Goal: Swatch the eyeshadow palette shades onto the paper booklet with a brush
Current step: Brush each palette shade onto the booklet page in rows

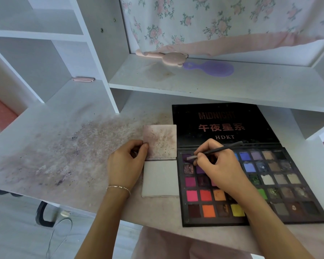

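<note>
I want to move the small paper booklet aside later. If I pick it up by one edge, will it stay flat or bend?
The paper booklet looks thin, so it would probably sag from one edge. It lies open, one page stained, the other blank; it may flip shut. The left hand pinches its edge, suggesting it slides easily on the desk.

We see a white desk [64, 139], top stained with pinkish-purple powder. Above it, a white shelf [213, 86] carries a pink brush [168, 57] and purple brush [213, 69]; behind the shelf hangs floral fabric [213, 21]. Left of the shelf, white cubbies [36, 43]. Below the desk, grey floor [17, 230], a cable [60, 234]. Soft daylight.
</note>
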The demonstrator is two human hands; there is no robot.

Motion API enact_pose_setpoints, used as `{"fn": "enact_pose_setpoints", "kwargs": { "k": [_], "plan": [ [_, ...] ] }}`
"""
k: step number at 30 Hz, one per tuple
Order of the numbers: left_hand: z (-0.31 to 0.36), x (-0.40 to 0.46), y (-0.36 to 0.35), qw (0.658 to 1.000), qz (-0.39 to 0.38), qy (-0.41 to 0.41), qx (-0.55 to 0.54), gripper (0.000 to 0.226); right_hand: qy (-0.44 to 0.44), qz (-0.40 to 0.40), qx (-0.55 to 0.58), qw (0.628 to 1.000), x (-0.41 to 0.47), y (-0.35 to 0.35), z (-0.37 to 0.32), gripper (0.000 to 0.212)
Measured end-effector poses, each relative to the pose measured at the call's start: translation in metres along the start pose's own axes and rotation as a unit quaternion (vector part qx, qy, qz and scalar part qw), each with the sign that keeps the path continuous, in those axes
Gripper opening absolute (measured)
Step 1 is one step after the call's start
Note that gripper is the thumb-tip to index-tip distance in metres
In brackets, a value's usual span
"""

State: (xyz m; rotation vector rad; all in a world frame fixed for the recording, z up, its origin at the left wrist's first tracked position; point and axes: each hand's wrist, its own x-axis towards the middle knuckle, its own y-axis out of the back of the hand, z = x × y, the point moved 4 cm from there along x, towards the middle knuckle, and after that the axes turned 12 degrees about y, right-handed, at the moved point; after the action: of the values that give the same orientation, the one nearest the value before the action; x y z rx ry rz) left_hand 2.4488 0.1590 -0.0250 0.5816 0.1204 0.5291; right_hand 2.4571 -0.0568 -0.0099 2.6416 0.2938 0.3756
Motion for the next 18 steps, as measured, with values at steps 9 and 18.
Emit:
{"fn": "enact_pose_setpoints", "kwargs": {
  "k": [9,18],
  "plan": [
    [0.0014,-0.0004,0.0005,1.000,-0.003,-0.003,-0.007,0.016,0.000,-0.001,-0.003,1.000,0.0003,0.0003,-0.0017,0.015],
    [0.0001,0.0005,0.0002,1.000,-0.001,-0.003,-0.008,0.008,-0.005,-0.003,0.001,1.000,0.0002,0.0005,-0.0023,0.014]
  ]
}}
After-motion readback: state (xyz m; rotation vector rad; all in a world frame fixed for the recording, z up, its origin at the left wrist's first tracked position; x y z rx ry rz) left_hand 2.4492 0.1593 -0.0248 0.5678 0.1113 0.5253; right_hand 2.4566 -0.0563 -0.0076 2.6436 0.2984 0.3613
